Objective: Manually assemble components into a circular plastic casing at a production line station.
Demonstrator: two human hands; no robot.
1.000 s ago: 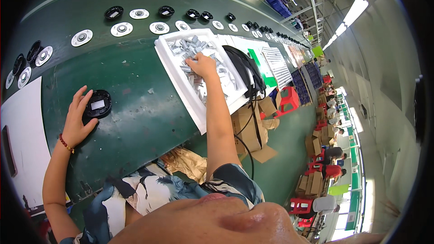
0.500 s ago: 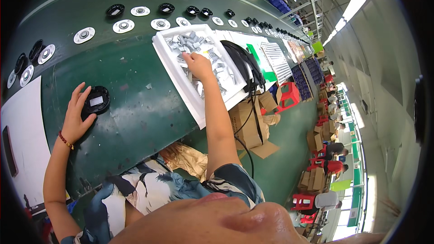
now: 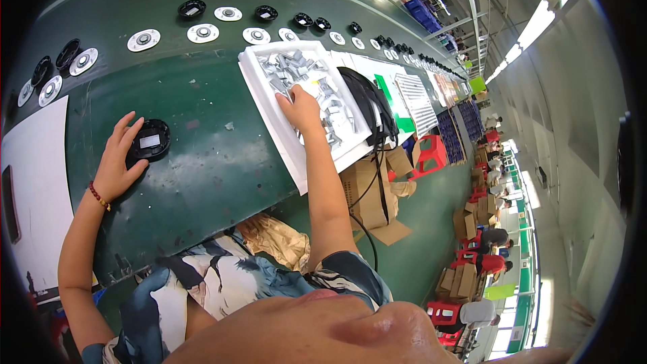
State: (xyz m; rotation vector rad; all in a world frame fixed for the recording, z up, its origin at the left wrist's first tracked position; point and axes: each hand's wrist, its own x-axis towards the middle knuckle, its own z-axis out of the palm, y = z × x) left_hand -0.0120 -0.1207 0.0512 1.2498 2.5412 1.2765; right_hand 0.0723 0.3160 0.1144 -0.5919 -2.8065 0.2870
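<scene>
Just lately, little has shifted except the right hand [image 3: 301,109], which has drawn slightly toward the person's side of the white tray [image 3: 277,131], over the loose grey metal pieces [image 3: 331,105] heaped in it; the whole view has also swung a little. Its fingers are bent down among the pieces with the thumb close to the index finger, but whether a piece is pinched between them I cannot tell. Meanwhile the left hand [image 3: 118,167] has kept its place beside the black round part [image 3: 160,151], which lies on the green worktop [image 3: 202,195] with a pale label facing up. Those fingers are parted and loosely curved about its left edge, the thumb at the near rim, apparently touching it rather than gripping hard. So the round part looks steadied while the selecting is confined to the tray, and that selecting seems unfinished, since the right hand has not left the heap. Tray and round part stand well apart on the worktop, and no grey piece shows on the round part.
</scene>
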